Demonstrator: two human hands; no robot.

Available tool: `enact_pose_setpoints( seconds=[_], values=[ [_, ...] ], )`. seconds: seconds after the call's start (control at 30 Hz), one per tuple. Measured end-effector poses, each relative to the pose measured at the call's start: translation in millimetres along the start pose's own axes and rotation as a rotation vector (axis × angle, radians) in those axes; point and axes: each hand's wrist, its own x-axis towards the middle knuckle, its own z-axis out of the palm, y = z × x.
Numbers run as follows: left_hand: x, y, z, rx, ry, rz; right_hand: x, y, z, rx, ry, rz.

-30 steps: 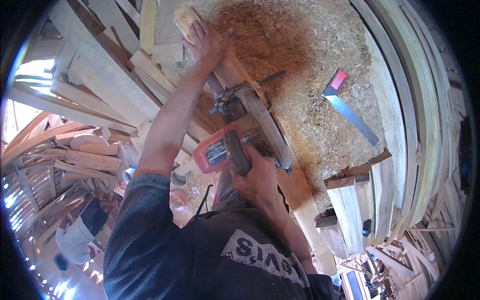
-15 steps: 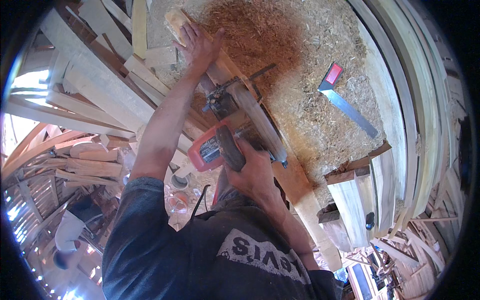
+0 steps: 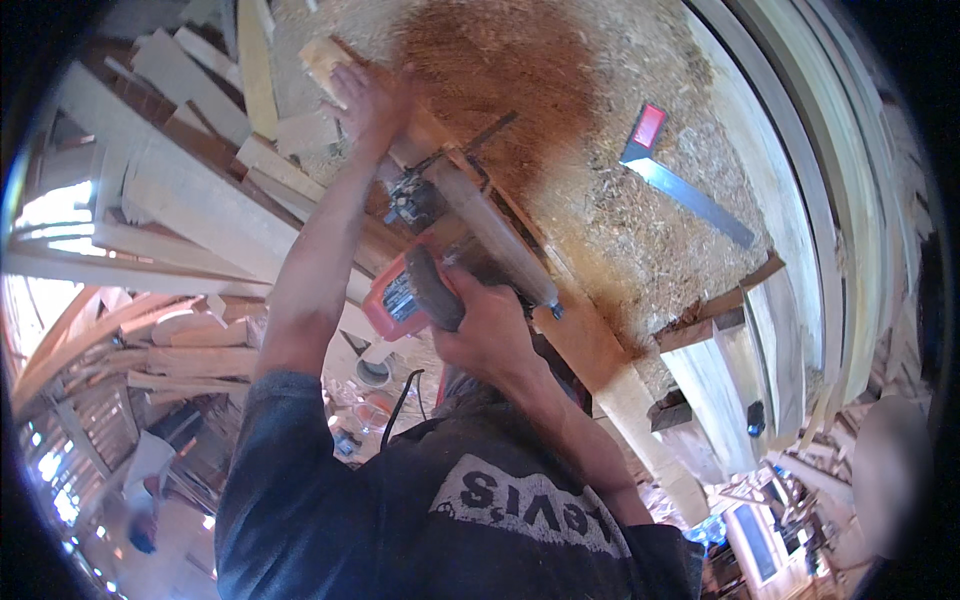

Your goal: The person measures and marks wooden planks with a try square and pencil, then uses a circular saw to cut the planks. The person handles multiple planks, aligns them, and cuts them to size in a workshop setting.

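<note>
A long wooden board (image 3: 585, 345) runs slantwise through the middle, from the far left toward the near right. My right hand (image 3: 490, 330) is wrapped round the black handle of a red and black circular saw (image 3: 400, 295), which rests on the board. Its narrow guard lies along the board, and a metal guide bar sticks out across the front. The blade is hidden. Ahead of the saw, my left hand (image 3: 370, 110) lies on the board's far end with its fingers stretched out, slightly blurred.
Reddish-brown sawdust (image 3: 480, 70) covers the ground right of the board. A try square (image 3: 690, 195) with a red-and-black handle lies there. Stacked planks (image 3: 190, 190) crowd the left, with long curved boards (image 3: 790, 150) at the right. Another person (image 3: 150, 500) is at lower left.
The board, saw and both hands appear slightly farther left in the picture, as do the try square and planks. Both hands keep their places on the board and saw. A blurred shape shows at lower right.
</note>
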Motion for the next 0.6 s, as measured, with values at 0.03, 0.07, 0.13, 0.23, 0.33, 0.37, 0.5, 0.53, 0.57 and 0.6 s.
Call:
enact_pose_setpoints(
  seconds=[0.03, 0.07, 0.13, 0.23, 0.33, 0.37, 0.5, 0.53, 0.57, 0.6],
  values=[
    [1, -12, 6, -0.01, 0.019, 0.003, 0, -3, -1, 0.02, -0.02, 0.0],
    [4, -14, 7, -0.024, 0.034, 0.015, 0, -3, 0, 0.025, -0.004, -0.023],
    [4, -13, 6, -0.09, 0.025, 0.016, 1, -3, 1, 0.04, 0.039, -0.062],
    [3, -8, -6, -0.123, -0.023, 0.035, 4, -7, -9, 0.042, -0.044, -0.03],
    [7, -15, -15, -0.123, -0.082, 0.087, 5, -5, -8, 0.146, 0.008, -0.11],
    [8, -18, -18, -0.123, -0.1, 0.103, 5, -4, -8, 0.173, 0.027, -0.135],
    [14, -25, -27, -0.038, -0.154, 0.171, 10, 1, -1, 0.239, 0.056, -0.201],
    [17, -26, -30, -0.015, -0.166, 0.207, 11, 1, 2, 0.242, 0.063, -0.205],
    [18, -26, -31, 0.009, -0.178, 0.242, 12, 2, 5, 0.246, 0.07, -0.209],
    [19, -26, -32, -0.005, -0.187, 0.223, 14, 3, 9, 0.249, 0.087, -0.208]
  ],
)
